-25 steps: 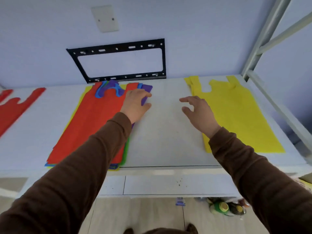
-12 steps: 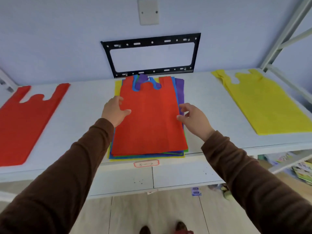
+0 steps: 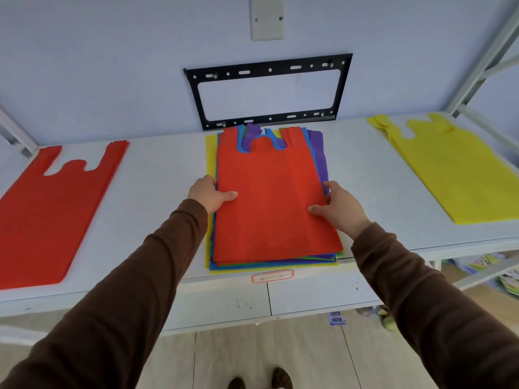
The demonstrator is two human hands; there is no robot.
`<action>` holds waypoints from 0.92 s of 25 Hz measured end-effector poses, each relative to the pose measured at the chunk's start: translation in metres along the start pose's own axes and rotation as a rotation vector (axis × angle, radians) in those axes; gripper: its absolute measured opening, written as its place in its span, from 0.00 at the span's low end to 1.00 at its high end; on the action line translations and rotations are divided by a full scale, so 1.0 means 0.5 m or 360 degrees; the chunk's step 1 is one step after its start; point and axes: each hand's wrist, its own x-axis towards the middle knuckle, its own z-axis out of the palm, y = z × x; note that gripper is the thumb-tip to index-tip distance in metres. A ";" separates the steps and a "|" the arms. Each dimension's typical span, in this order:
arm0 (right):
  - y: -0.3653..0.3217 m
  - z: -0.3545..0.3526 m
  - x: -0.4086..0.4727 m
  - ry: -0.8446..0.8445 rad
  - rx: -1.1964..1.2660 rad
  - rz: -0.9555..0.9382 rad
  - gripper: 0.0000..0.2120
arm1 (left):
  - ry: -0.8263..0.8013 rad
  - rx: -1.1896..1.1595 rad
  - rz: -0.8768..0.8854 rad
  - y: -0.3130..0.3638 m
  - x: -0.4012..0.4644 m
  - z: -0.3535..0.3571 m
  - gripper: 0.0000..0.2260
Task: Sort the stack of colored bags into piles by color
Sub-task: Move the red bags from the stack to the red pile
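A mixed stack of flat bags [image 3: 318, 155] lies in the middle of the white table [image 3: 157, 192], with blue, purple, green and yellow edges showing under a red bag [image 3: 275, 197] on top. My left hand [image 3: 209, 196] holds the red bag's left edge, thumb on top and fingers hidden below. At its right edge my right hand [image 3: 337, 209] grips the same way. A pile of red bags [image 3: 50, 214] lies at the far left. A yellow pile [image 3: 455, 169] lies at the far right.
A black metal bracket [image 3: 269, 91] is fixed to the wall behind the stack, below a grey wall plate [image 3: 266, 18]. White shelf posts [image 3: 477, 66] rise at the right. A red-bordered label [image 3: 272, 276] sits on the table's front edge. Packets lie on a lower shelf [image 3: 505, 276].
Both hands have come from the stack's top end to the red bag's side edges, and their thumbs now press on it. My view has shifted so the stack is centred.
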 end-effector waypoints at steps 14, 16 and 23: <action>-0.075 0.032 -0.037 0.0254 -0.0073 0.0072 0.18 | -0.0376 -0.0735 0.0399 -0.022 0.029 -0.010 0.17; -0.094 0.036 -0.052 0.0064 -0.0081 -0.0109 0.20 | -0.0389 -0.0780 0.0357 -0.024 0.029 -0.008 0.17; -0.096 0.047 -0.048 0.0023 -0.0320 -0.0087 0.16 | -0.0403 -0.0815 0.0296 -0.024 0.028 -0.006 0.17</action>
